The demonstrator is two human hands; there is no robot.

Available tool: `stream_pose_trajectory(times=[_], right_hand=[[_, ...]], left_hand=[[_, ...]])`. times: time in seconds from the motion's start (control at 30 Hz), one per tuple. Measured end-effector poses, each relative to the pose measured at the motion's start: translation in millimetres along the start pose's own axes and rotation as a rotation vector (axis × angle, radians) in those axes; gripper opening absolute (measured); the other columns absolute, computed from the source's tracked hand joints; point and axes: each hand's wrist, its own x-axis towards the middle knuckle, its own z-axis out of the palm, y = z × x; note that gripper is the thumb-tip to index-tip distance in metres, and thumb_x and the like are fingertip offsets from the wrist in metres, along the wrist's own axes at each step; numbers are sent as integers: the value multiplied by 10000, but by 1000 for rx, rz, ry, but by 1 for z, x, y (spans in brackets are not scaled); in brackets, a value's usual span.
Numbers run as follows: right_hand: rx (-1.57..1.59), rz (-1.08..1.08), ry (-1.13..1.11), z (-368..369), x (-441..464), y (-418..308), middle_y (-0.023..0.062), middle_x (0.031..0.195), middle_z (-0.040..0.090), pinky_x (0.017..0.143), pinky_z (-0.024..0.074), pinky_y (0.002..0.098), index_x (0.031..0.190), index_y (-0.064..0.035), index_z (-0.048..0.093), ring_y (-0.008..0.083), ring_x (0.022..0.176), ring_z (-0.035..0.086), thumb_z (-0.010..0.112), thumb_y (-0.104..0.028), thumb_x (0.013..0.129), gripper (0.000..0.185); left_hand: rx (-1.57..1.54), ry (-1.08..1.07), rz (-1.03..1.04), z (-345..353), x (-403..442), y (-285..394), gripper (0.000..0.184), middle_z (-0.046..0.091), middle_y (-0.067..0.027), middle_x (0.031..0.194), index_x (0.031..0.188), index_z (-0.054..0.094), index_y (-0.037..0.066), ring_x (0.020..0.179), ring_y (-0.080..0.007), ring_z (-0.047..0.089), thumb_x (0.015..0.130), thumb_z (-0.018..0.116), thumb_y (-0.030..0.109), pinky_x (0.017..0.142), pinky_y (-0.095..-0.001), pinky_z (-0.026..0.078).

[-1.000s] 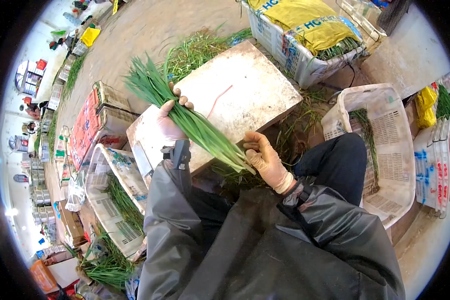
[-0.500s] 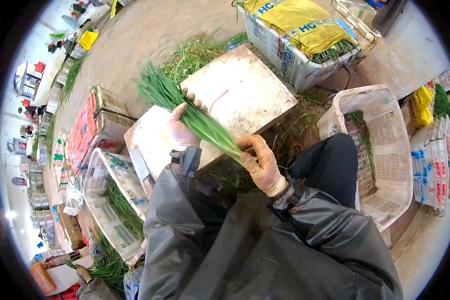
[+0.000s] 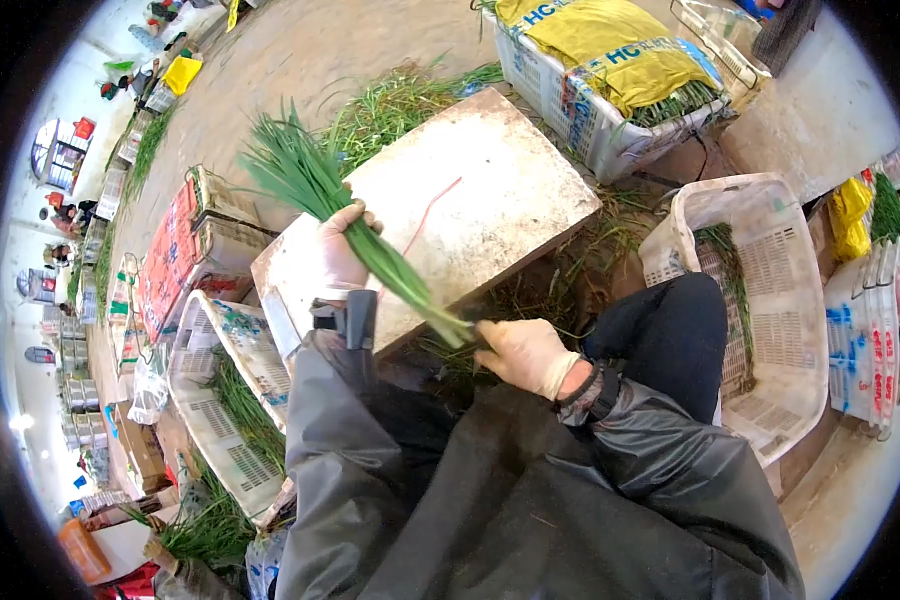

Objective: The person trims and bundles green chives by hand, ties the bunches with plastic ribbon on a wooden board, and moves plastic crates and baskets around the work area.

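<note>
My gloved left hand [image 3: 345, 245] is wrapped round the middle of a bunch of long green leafy stalks [image 3: 312, 180]. The dark leaf tips fan out to the upper left, and the pale stem ends point down to the right. At those ends is my gloved right hand [image 3: 528, 355], its fingers bent together; whatever they pinch is too small to make out. Under the bunch stands a white, dirt-stained board [image 3: 490, 180] with a thin red strip [image 3: 432, 212] lying on it.
Right of my knee stands a white crate [image 3: 785, 330] with some greens. Another crate [image 3: 220, 410] with greens is at the left. A yellow sack [image 3: 620, 55] covers a full crate at the top. Loose greens [image 3: 395, 110] lie behind the board. A co-worker's hand [image 3: 160, 553] shows at lower left.
The right hand has turned knuckles up at the stem ends, its fingers now bent together. The bunch has shifted slightly left, and the left hand's fingers have closed further round it.
</note>
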Motion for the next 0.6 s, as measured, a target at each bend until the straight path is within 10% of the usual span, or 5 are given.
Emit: stream_pose_trajectory(times=[0.33, 0.6], right_hand=[[-78, -24, -13, 7, -11, 12, 165, 886, 723, 740, 570, 487, 1024, -40, 638, 369, 875, 722, 713, -342, 928, 326], [-128, -38, -6, 11, -7, 13, 145, 880, 715, 750, 564, 470, 1023, -58, 657, 351, 880, 719, 732, -336, 904, 311]], left_hand=[[552, 397, -159, -92, 43, -19, 119, 636, -112, 775, 895, 630, 25, 632, -260, 619, 855, 683, 124, 582, -408, 498], [977, 531, -20, -154, 112, -101, 477, 744, -232, 1060, 1153, 689, -110, 975, -345, 700, 816, 684, 229, 852, -420, 537]])
